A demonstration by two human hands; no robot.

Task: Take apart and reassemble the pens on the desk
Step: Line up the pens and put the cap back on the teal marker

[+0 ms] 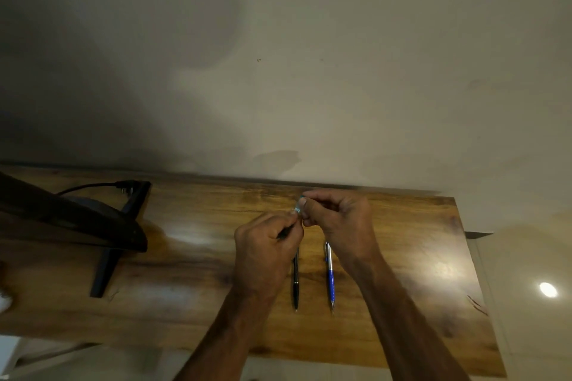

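Both hands meet above the wooden desk, holding one pen between them. My left hand grips the pen's dark lower part, fingers curled round it. My right hand pinches the light bluish upper part between thumb and fingers. Most of that pen is hidden by the fingers. Below the hands two more pens lie side by side on the desk, tips toward me: a black pen and a blue and silver pen.
A dark monitor on a black stand fills the desk's left part, with a cable behind it. A pale wall rises right behind the desk. The desk's right edge borders a glossy floor.
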